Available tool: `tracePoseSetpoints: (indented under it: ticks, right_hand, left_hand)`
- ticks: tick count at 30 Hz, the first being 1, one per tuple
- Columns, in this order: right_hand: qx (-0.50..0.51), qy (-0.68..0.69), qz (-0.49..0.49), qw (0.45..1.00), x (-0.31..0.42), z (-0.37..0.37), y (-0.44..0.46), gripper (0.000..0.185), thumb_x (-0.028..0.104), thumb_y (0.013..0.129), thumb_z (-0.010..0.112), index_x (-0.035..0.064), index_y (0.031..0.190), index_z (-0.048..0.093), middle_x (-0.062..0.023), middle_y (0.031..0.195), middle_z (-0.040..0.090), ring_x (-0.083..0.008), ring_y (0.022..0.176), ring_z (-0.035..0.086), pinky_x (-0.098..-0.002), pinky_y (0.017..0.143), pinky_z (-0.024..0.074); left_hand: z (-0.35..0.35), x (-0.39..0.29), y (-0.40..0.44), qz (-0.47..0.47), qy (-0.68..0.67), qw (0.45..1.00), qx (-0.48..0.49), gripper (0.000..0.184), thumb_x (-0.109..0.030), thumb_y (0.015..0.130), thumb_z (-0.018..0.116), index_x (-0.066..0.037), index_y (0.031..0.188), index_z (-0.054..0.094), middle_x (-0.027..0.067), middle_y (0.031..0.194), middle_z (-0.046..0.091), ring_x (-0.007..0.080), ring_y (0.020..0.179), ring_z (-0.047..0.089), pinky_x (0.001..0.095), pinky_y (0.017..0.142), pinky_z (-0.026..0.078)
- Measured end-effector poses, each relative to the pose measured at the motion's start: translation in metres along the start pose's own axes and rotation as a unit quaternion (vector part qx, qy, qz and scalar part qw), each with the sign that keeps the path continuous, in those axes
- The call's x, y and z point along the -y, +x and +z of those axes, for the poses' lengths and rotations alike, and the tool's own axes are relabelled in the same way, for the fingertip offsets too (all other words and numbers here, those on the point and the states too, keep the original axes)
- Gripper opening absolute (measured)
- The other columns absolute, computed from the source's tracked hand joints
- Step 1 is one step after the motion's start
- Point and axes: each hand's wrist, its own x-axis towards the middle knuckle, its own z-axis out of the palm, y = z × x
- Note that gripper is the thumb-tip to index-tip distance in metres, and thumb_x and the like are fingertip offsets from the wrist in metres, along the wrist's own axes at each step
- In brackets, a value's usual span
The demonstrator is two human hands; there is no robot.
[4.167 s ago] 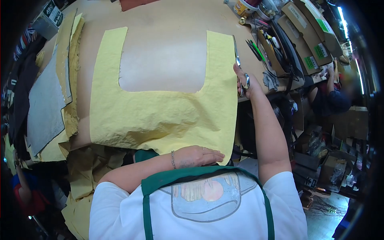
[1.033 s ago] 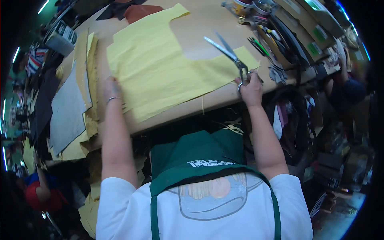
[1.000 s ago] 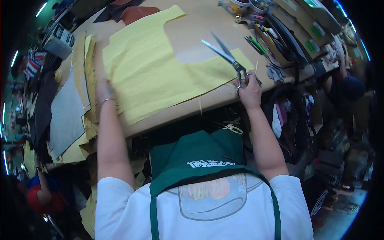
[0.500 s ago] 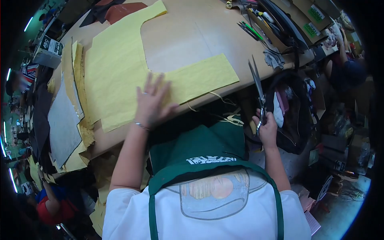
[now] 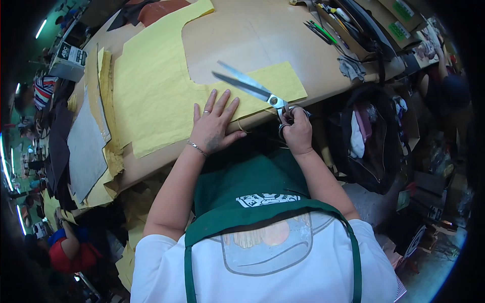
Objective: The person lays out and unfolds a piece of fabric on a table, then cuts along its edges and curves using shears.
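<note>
The yellow sheet (image 5: 151,91) lies flat on the table (image 5: 242,43), from the upper left to the centre of the frame, one arm of it running to the top and another reaching right. The left hand (image 5: 214,123) rests on its near edge at the centre, fingers spread, palm down, holding nothing. Just right of it, the right hand (image 5: 298,131) has its fingers closed around the handles of the scissors (image 5: 274,101); the blades are parted and point up and left above the sheet, though whether they touch it I cannot tell. A grey sheet (image 5: 87,144) lies at the left of the frame, and a reddish-brown piece (image 5: 160,11) at the top. At the upper right are pens (image 5: 319,33) and a grey rag (image 5: 350,68), with a black bag (image 5: 381,156) below them.
</note>
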Motion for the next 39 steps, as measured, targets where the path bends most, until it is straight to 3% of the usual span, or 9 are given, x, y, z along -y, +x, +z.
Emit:
tracePoseSetpoints:
  ticks: [2, 6, 12, 15, 21, 27, 28, 31, 39]
  right_hand:
    - [-0.011, 0.012, -0.008, 1.0, -0.006, 0.002, -0.004, 0.02, 0.004, 0.067, 0.063, 0.0046, 0.076, 0.046, -0.0102, 0.07, 0.055, -0.0297, 0.069, 0.054, -0.0398, 0.061, 0.0421]
    - [-0.018, 0.0, 0.016, 1.0, -0.008, 0.004, -0.006, 0.018, 0.009, 0.071, 0.066, 0.0045, 0.077, 0.05, -0.0082, 0.071, 0.057, -0.0216, 0.066, 0.058, -0.031, 0.059, 0.046]
    - [0.012, 0.046, 0.046, 0.998, -0.003, -0.002, -0.004, 0.017, 0.007, 0.071, 0.064, 0.004, 0.079, 0.05, -0.0114, 0.075, 0.058, -0.0227, 0.066, 0.059, -0.0303, 0.06, 0.0461]
    - [0.034, 0.038, 0.073, 0.996, 0.0, -0.028, -0.015, 0.02, 0.004, 0.067, 0.063, 0.0049, 0.082, 0.05, -0.0109, 0.072, 0.058, -0.0284, 0.071, 0.057, -0.0371, 0.062, 0.0445]
    - [0.124, -0.063, 0.106, 0.985, -0.024, -0.113, -0.083, 0.021, 0.004, 0.067, 0.065, 0.0025, 0.081, 0.05, -0.0136, 0.071, 0.057, -0.0293, 0.064, 0.058, -0.0347, 0.056, 0.0444]
    - [0.149, 0.019, 0.238, 0.96, -0.015, -0.151, -0.123, 0.03, 0.018, 0.068, 0.072, 0.0018, 0.076, 0.048, -0.0078, 0.063, 0.052, -0.0184, 0.055, 0.049, -0.0313, 0.053, 0.0421]
    - [0.175, 0.0, 0.271, 0.946, -0.02, -0.154, -0.126, 0.04, 0.028, 0.065, 0.075, 0.0018, 0.074, 0.047, -0.0063, 0.061, 0.051, -0.0148, 0.054, 0.046, -0.0303, 0.052, 0.0408]
    - [0.243, 0.008, 0.309, 0.919, -0.012, -0.157, -0.112, 0.046, 0.037, 0.063, 0.074, 0.0021, 0.074, 0.047, -0.0067, 0.061, 0.052, -0.0144, 0.054, 0.046, -0.0293, 0.052, 0.0397]
    - [0.369, 0.131, 0.339, 0.855, -0.018, -0.162, -0.102, 0.057, 0.056, 0.065, 0.065, 0.0021, 0.076, 0.051, -0.0058, 0.063, 0.054, -0.0144, 0.059, 0.053, -0.0285, 0.054, 0.0426]
  left_hand:
    - [0.0, 0.0, 0.0, -0.003, -0.002, 1.0, 0.006, 0.08, -0.053, 0.064, 0.062, -0.02, 0.131, 0.032, 0.0044, 0.14, 0.02, 0.0287, 0.13, 0.011, 0.061, 0.096, 0.015]
    - [0.0, 0.0, 0.001, -0.004, 0.018, 1.0, 0.012, 0.078, -0.056, 0.067, 0.059, -0.021, 0.131, 0.031, 0.0038, 0.139, 0.021, 0.0272, 0.131, 0.01, 0.061, 0.096, 0.015]
    - [-0.001, 0.002, 0.0, 0.007, 0.005, 1.0, 0.015, 0.079, -0.055, 0.067, 0.059, -0.02, 0.131, 0.031, 0.0031, 0.139, 0.021, 0.0264, 0.13, 0.012, 0.0608, 0.097, 0.014]
    - [0.002, 0.006, -0.003, 0.013, -0.023, 1.0, -0.003, 0.081, -0.054, 0.065, 0.061, -0.017, 0.131, 0.031, 0.0056, 0.139, 0.023, 0.0282, 0.13, 0.013, 0.0614, 0.096, 0.015]
    - [-0.001, 0.007, -0.002, 0.024, -0.059, 0.998, -0.006, 0.078, -0.052, 0.067, 0.061, -0.016, 0.13, 0.033, 0.0059, 0.139, 0.023, 0.0295, 0.13, 0.012, 0.0628, 0.095, 0.014]
    - [-0.003, -0.028, 0.022, 0.073, -0.011, 0.997, 0.0, 0.073, -0.048, 0.071, 0.059, -0.017, 0.13, 0.031, 0.0042, 0.14, 0.02, 0.0304, 0.131, 0.008, 0.0657, 0.092, 0.016]
    - [-0.004, -0.039, 0.031, 0.086, -0.007, 0.996, -0.014, 0.068, -0.044, 0.073, 0.058, -0.017, 0.13, 0.032, 0.004, 0.139, 0.02, 0.0297, 0.131, 0.008, 0.0653, 0.092, 0.018]
    - [0.005, -0.06, 0.055, 0.121, -0.012, 0.992, -0.045, 0.061, -0.039, 0.077, 0.056, -0.018, 0.129, 0.033, 0.004, 0.139, 0.021, 0.0293, 0.13, 0.009, 0.0647, 0.092, 0.02]
    - [0.02, -0.068, 0.067, 0.091, -0.066, 0.989, -0.099, 0.038, -0.025, 0.083, 0.05, -0.017, 0.12, 0.043, 0.0038, 0.13, 0.036, 0.0267, 0.125, 0.027, 0.0613, 0.091, 0.026]
